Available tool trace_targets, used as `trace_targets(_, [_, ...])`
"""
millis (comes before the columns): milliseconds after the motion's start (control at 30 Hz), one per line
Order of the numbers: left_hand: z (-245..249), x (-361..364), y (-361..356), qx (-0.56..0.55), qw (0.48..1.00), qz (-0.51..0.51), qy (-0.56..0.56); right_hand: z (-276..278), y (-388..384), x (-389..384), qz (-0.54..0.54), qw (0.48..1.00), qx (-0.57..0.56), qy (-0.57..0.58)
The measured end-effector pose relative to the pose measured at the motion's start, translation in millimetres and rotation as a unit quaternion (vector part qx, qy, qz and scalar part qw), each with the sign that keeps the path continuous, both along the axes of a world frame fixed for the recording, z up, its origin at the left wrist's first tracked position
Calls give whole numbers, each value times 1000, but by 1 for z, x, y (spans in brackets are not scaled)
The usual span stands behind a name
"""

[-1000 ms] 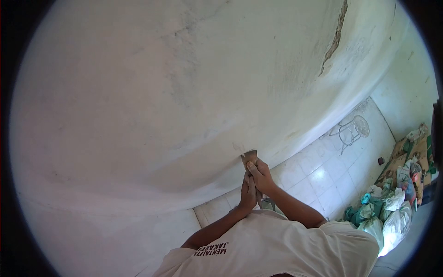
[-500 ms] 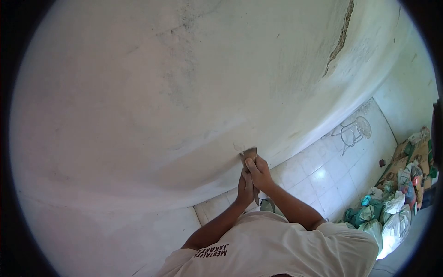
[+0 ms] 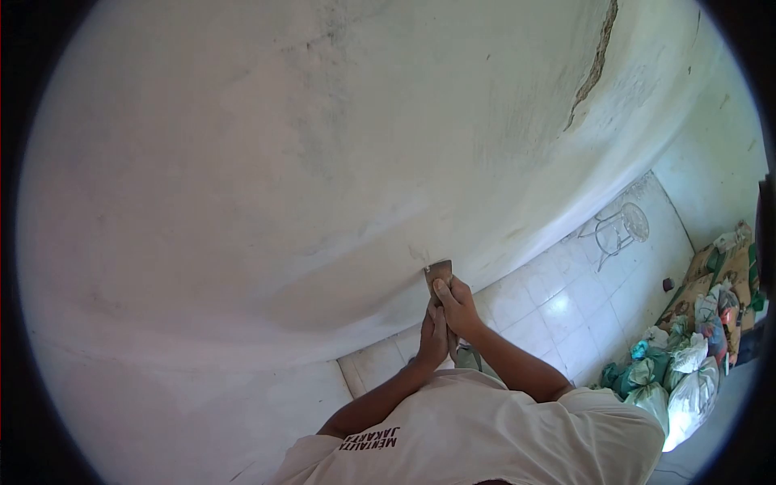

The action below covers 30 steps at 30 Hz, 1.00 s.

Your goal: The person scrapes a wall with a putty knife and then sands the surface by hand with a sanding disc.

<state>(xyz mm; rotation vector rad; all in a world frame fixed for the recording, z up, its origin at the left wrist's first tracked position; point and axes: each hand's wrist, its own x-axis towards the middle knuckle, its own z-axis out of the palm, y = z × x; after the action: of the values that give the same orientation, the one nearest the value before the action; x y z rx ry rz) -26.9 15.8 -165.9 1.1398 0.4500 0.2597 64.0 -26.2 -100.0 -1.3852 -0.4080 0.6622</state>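
Note:
A flat scraper (image 3: 438, 272) with a broad metal blade touches the pale wall (image 3: 364, 202) near a small scuffed patch. My right hand (image 3: 457, 305) is wrapped round it just below the blade, thumb on the blade's face. Lower down and to the left, my left hand (image 3: 433, 338) is pressed round the handle; some of its fingers are hidden. A long crack (image 3: 596, 69) runs down the wall at the upper right.
A round stool (image 3: 622, 229) stands on the tiled floor (image 3: 566, 311) at the right. Tied plastic bags (image 3: 691, 380) and brown cardboard (image 3: 687, 303) lie piled along the right side.
The scraper and both hands have shifted very slightly to the right and down. Both hands keep their hold, and the handle's lower end is less visible.

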Motion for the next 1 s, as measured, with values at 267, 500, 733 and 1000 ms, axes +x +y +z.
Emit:
trace_targets(267, [-6, 3, 13, 11, 1000, -19, -19, 26, 7, -2, -6, 995, 75, 58])
trace_targets(500, [16, -2, 7, -28, 999, -19, -28, 20, 8, -2, -39, 996, 53, -65])
trace_targets(733, [19, -6, 6, -63, 996, -56, -10, 37, 6, 0, 0, 995, 67, 75])
trace_targets(1000, [28, -2, 6, -15, 1000, -21, -13, 25, 10, 1, 0, 995, 74, 69])
